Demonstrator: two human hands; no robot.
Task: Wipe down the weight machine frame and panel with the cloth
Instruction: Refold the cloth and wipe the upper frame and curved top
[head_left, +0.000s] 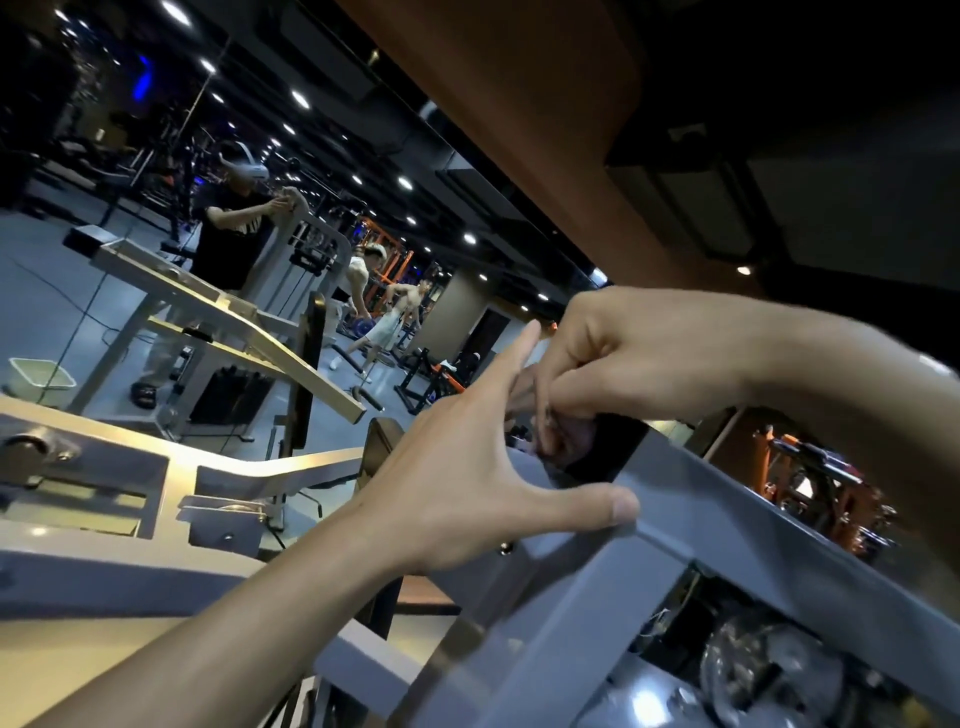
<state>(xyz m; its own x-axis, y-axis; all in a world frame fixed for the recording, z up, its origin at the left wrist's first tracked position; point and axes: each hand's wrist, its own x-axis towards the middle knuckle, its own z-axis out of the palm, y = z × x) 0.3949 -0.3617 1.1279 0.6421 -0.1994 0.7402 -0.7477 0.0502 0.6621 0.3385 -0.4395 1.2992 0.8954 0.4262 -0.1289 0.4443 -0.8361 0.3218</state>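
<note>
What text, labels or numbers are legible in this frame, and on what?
None can be read.
Black shirt of the person in the mirror: white print, too blurred to read.
Grey machine frame under the left hand: no label visible.
Cloth gripped by the right hand: no marking visible.

Your grey gym floor (47, 291), left of frame, carries a pale bin (39, 375) and dark cables (78, 306) trailing across.
</note>
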